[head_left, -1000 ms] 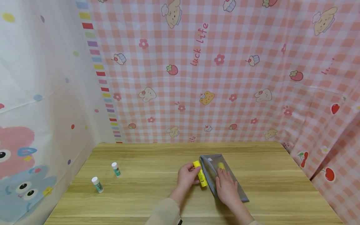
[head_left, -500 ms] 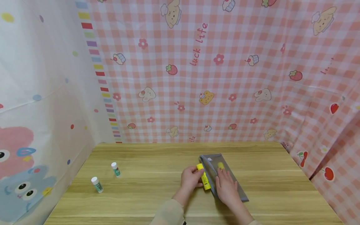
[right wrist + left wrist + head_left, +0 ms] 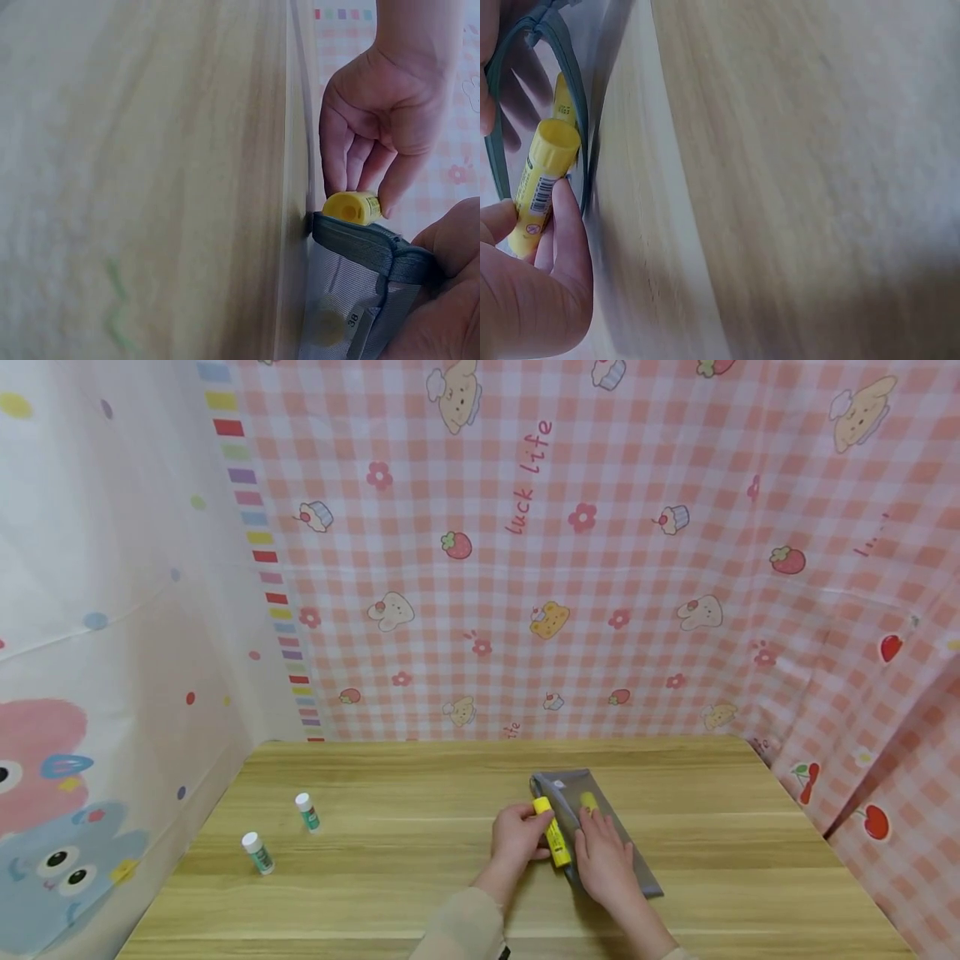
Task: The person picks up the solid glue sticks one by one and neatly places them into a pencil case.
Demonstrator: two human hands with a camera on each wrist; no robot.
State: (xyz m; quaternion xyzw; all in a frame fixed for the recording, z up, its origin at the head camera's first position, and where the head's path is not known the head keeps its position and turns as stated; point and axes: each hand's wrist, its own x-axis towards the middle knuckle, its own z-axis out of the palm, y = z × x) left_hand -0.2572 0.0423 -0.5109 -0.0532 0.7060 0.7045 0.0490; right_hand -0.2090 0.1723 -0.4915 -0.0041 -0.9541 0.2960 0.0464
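Observation:
In the head view my left hand (image 3: 517, 842) pinches a yellow glue stick (image 3: 552, 835) between thumb and fingers, right at the mouth of a grey mesh zip pouch (image 3: 573, 783). The left wrist view shows the stick's end (image 3: 558, 136) pointing into the gap between the zip edges. A second yellow glue stick (image 3: 588, 801) lies inside the pouch, visible through the mesh. Over the pouch lies my right hand (image 3: 606, 862), its fingers across the upper mesh. From the right wrist view, that hand (image 3: 442, 300) grips the zip edge near its corner.
Two small glue sticks with white caps and green labels, a nearer one (image 3: 258, 853) and a farther one (image 3: 307, 813), stand on the left of the wooden table (image 3: 390, 877). A pink checked curtain (image 3: 495, 568) hangs behind the table's far edge.
My left hand has moved right with the yellow glue stick, bringing it from beside the pouch to its mouth. My right hand and the pouch have stayed about where they were.

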